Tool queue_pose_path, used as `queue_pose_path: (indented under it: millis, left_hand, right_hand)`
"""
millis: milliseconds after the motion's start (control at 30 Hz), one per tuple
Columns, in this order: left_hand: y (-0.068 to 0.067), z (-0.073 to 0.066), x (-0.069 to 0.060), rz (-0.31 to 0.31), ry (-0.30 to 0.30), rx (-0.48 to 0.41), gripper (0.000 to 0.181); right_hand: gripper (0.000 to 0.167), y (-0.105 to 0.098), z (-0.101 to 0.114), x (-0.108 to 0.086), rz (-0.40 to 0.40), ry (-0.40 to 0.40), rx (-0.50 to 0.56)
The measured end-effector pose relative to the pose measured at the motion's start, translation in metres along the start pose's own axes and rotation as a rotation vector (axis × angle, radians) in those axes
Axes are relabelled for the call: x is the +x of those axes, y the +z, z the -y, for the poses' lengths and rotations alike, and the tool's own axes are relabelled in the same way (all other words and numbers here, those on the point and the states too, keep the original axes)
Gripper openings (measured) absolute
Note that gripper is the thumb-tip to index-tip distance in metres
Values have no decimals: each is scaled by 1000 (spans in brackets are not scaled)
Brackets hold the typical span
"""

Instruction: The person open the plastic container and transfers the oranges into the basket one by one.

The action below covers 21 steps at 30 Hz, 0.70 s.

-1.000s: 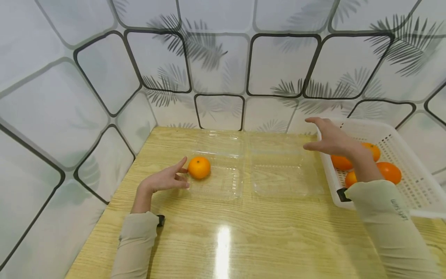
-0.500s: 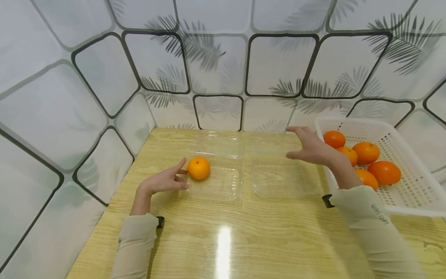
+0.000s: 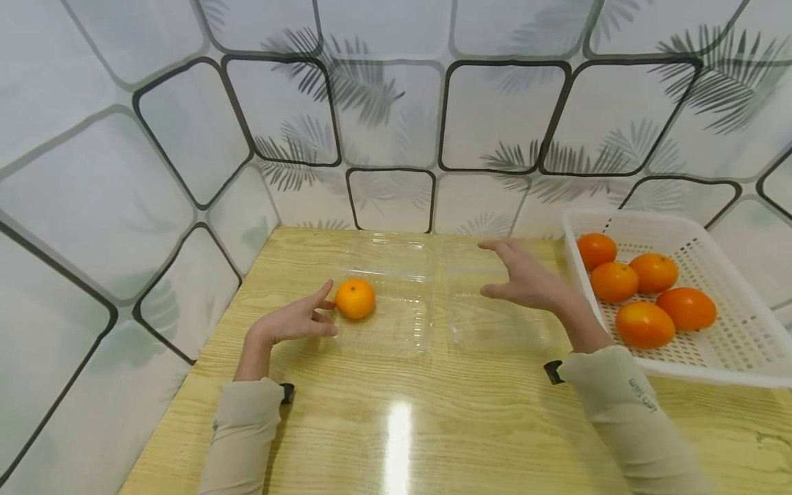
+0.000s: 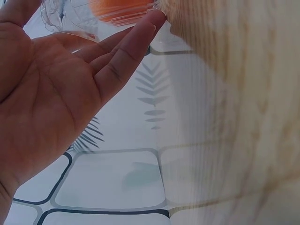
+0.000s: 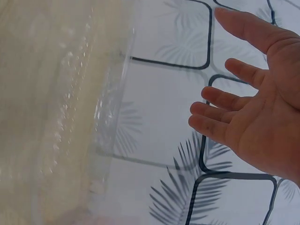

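Note:
My left hand point(image 3: 293, 321) rests at the left side of a clear plastic clamshell box point(image 3: 396, 328) whose lid lies folded back. Inside its left part sits an orange point(image 3: 355, 299). In the left wrist view the relaxed fingers of that hand point(image 4: 70, 84) lie against the box wall point(image 4: 65, 21), below the orange point(image 4: 119, 9). My right hand point(image 3: 526, 278) hovers over a second clear clamshell box point(image 3: 489, 330), thumb and fingers spread, holding nothing. The right wrist view shows that hand point(image 5: 262, 108) with extended fingers, apart from the clear plastic point(image 5: 101, 122).
A white perforated basket point(image 3: 745, 309) stands at the right with several oranges point(image 3: 645, 325) in it. The wooden table point(image 3: 470, 426) meets a patterned wall point(image 3: 390, 199) at the back and left.
My right hand has moved left from above the basket to over the second box, uncovering the oranges in the basket. My left hand and the orange beside it have stayed put.

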<state>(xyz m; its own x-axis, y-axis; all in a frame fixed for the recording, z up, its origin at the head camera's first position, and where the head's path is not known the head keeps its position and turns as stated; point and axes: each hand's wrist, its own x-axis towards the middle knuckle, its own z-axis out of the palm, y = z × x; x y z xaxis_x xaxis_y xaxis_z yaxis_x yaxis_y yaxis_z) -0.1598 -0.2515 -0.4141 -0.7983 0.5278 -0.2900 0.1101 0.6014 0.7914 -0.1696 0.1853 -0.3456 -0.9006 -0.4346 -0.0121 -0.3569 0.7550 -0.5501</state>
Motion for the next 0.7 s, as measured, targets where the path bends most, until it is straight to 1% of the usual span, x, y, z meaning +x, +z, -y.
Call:
queue_pose_path:
  millis: [300, 600, 700]
  left_hand:
    - [1, 0, 2, -1, -2, -8, 101]
    - [0, 3, 3, -8, -2, 9, 102]
    - [0, 3, 3, -5, -3, 4, 102]
  right_hand:
    - [78, 28, 11, 2, 34, -34, 85]
    - [80, 56, 29, 6, 85, -73, 127]
    - [79, 66, 33, 9, 92, -104, 128]
